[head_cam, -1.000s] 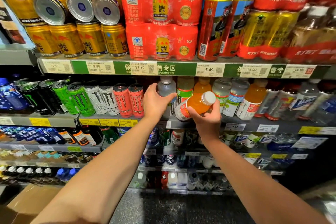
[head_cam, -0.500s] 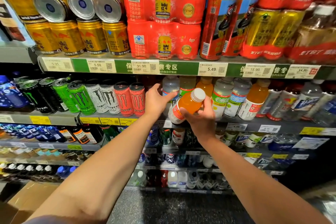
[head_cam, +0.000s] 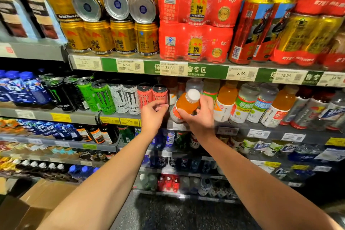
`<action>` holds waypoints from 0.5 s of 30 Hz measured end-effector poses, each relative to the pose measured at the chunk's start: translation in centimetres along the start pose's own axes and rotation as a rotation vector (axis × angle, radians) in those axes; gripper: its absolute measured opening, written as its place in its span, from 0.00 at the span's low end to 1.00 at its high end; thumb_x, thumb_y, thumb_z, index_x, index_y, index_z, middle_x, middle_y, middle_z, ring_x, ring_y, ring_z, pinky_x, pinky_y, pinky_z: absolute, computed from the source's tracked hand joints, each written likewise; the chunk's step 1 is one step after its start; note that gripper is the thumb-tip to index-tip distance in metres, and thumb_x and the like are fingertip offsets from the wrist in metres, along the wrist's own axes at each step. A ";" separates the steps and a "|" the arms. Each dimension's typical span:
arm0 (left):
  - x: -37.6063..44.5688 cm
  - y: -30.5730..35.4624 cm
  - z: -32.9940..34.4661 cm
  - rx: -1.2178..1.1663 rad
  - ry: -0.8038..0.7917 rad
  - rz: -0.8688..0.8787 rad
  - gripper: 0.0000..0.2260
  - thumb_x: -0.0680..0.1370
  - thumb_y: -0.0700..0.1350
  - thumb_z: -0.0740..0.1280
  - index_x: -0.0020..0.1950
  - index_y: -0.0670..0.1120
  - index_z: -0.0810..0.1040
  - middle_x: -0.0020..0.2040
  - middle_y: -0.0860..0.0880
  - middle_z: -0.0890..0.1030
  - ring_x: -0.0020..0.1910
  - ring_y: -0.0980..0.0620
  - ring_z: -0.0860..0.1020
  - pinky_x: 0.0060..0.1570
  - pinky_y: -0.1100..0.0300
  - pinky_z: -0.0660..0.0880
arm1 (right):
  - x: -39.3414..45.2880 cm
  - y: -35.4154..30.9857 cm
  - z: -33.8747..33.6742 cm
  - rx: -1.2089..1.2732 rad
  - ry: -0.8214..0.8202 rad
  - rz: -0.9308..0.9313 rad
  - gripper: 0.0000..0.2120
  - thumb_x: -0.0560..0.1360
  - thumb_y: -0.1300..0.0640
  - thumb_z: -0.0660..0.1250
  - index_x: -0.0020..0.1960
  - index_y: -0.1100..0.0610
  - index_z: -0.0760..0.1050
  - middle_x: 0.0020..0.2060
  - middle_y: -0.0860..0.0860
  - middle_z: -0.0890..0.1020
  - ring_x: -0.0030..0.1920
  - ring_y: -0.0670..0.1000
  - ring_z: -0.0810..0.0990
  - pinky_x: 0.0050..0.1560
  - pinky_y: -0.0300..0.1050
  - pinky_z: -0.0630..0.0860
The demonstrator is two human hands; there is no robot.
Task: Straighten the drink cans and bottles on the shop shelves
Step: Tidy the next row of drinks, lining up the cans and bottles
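My right hand [head_cam: 200,117] grips a small orange drink bottle [head_cam: 186,103] with a white cap and a white-and-orange label. The bottle is tilted, cap up and to the right, with its base low by the front of the middle shelf [head_cam: 233,131]. Just left of it, my left hand [head_cam: 153,115] hovers with loosely curled fingers and holds nothing, in front of two pink-red cans [head_cam: 144,93]. Behind the held bottle stand a clear bottle [head_cam: 194,84] and a row of orange and clear bottles [head_cam: 244,102].
Green, black and white energy cans [head_cam: 104,99] line the shelf to the left. On the top shelf three gold cans [head_cam: 116,3] lie on their sides over upright ones, beside red multipacks [head_cam: 197,18]. A cardboard box [head_cam: 37,207] sits on the floor at lower left.
My left hand has come off the clear bottle and drawn back leftward. My right hand has carried the orange bottle left and lower, toward the shelf front.
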State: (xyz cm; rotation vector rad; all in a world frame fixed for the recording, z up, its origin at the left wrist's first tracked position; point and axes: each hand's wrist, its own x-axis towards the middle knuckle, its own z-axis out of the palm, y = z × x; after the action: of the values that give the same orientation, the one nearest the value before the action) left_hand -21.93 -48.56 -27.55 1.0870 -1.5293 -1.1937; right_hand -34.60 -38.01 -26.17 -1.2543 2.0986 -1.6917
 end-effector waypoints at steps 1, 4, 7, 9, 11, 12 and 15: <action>0.0 0.0 -0.5 0.000 -0.007 -0.003 0.06 0.73 0.40 0.75 0.48 0.48 0.84 0.39 0.51 0.85 0.37 0.54 0.81 0.45 0.56 0.81 | 0.2 -0.3 0.8 -0.020 0.019 0.010 0.30 0.64 0.46 0.79 0.62 0.44 0.70 0.55 0.44 0.68 0.55 0.38 0.71 0.58 0.45 0.76; 0.4 -0.2 -1.6 -0.012 -0.026 -0.013 0.06 0.73 0.40 0.75 0.47 0.49 0.83 0.39 0.50 0.85 0.38 0.53 0.81 0.45 0.56 0.80 | 1.1 -1.3 2.8 -0.090 0.069 0.016 0.34 0.65 0.47 0.78 0.67 0.50 0.70 0.55 0.48 0.69 0.52 0.38 0.67 0.55 0.39 0.71; 0.7 -0.6 -2.4 -0.007 -0.064 -0.016 0.05 0.74 0.40 0.74 0.47 0.47 0.83 0.39 0.51 0.84 0.38 0.56 0.81 0.43 0.63 0.80 | 2.1 -1.9 4.2 -0.203 0.105 0.014 0.34 0.66 0.47 0.78 0.68 0.52 0.70 0.52 0.49 0.69 0.50 0.39 0.66 0.52 0.35 0.64; 0.7 -1.0 -2.7 0.008 -0.090 -0.011 0.05 0.73 0.40 0.74 0.48 0.47 0.83 0.39 0.54 0.84 0.37 0.63 0.81 0.40 0.71 0.76 | 2.5 -2.2 4.9 -0.272 0.117 0.040 0.34 0.66 0.47 0.77 0.69 0.52 0.70 0.53 0.51 0.71 0.53 0.48 0.72 0.54 0.41 0.69; 0.8 -1.2 -3.0 0.006 -0.112 -0.031 0.06 0.73 0.40 0.74 0.49 0.46 0.84 0.40 0.55 0.84 0.37 0.65 0.80 0.38 0.74 0.74 | 2.8 -2.7 5.6 -0.349 0.141 0.069 0.34 0.67 0.47 0.76 0.69 0.54 0.69 0.57 0.53 0.74 0.58 0.54 0.74 0.57 0.47 0.71; 1.0 -1.3 -3.0 0.000 -0.118 -0.046 0.06 0.73 0.40 0.74 0.48 0.46 0.84 0.41 0.55 0.84 0.38 0.64 0.81 0.38 0.74 0.75 | 2.9 -3.0 5.9 -0.384 0.150 0.078 0.33 0.68 0.47 0.76 0.69 0.55 0.69 0.59 0.54 0.74 0.60 0.55 0.74 0.58 0.49 0.71; 1.1 -1.2 -2.8 -0.045 -0.144 -0.091 0.05 0.73 0.39 0.73 0.47 0.46 0.84 0.41 0.51 0.84 0.41 0.55 0.82 0.43 0.64 0.80 | 3.1 -3.4 6.5 -0.464 0.135 0.094 0.33 0.70 0.48 0.75 0.68 0.59 0.67 0.61 0.56 0.75 0.62 0.58 0.75 0.57 0.51 0.72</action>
State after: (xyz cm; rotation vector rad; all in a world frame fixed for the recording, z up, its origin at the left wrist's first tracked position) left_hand -19.36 -50.38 -28.24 1.0704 -1.5676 -1.3884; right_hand -31.02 -44.88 -24.32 -1.1455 2.6930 -1.3256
